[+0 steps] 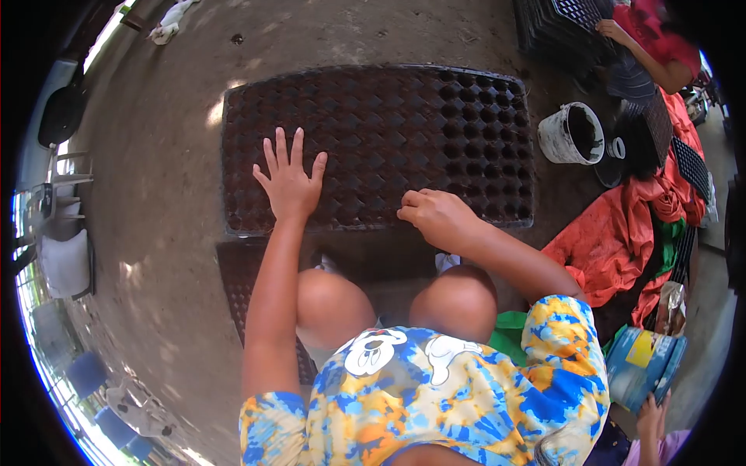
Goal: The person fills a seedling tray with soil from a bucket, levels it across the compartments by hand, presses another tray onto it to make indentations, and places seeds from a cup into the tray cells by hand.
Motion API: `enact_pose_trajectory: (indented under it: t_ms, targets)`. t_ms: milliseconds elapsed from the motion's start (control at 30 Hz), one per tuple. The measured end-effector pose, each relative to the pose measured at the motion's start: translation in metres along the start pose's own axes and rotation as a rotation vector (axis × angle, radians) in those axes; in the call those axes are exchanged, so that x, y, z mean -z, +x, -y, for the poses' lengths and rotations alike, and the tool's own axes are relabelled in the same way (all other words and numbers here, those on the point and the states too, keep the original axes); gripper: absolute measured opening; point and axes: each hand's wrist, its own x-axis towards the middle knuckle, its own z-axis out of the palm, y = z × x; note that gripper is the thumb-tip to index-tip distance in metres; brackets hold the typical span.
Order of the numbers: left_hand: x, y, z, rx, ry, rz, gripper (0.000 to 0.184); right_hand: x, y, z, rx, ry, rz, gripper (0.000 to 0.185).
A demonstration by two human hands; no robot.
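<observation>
A black seedling tray with many round cells lies flat on the ground in front of my knees. Dark soil-like material covers its left and middle cells, while the cells at the right end look hollow. My left hand is spread open over the left part of the tray, palm down. Near the tray's front edge, right of the middle, my right hand has its fingers curled together. Whatever those fingers may hold is hidden.
A white bucket stands right of the tray. Stacked black trays and a person's hand are at the upper right. Orange sheeting and a blue package lie right. Another tray sits by my left arm.
</observation>
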Motion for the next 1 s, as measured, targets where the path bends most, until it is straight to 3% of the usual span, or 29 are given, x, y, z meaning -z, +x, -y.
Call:
enact_pose_trajectory:
  t_ms: [67,167,400,500,600,700,1000]
  targets:
    - [0.0,-0.002,0.001,-0.003,-0.005,-0.004,0.06,0.012,-0.001,0.004,-0.037,0.061,-0.049,0.012]
    - [0.0,-0.002,0.0,-0.002,-0.01,-0.005,0.06,0.002,0.007,-0.007,-0.099,-0.046,-0.003,0.027]
    - [0.001,0.0,-0.001,-0.002,-0.015,-0.011,0.06,0.004,0.024,-0.021,-0.13,-0.086,-0.104,0.026]
    - [0.002,0.0,0.0,-0.001,-0.008,-0.002,0.06,0.01,0.031,-0.024,-0.118,-0.082,-0.107,0.013]
    - [0.003,0.0,-0.001,0.005,0.006,0.026,0.062,0.015,0.043,-0.034,-0.127,-0.133,-0.25,0.011]
    - [0.003,0.0,-0.001,0.007,-0.008,0.013,0.06,0.008,0.05,-0.041,-0.138,-0.122,-0.19,0.012]
    - [0.006,0.0,-0.001,0.006,0.001,0.03,0.062,0.019,0.074,-0.065,-0.187,-0.143,-0.31,0.017]
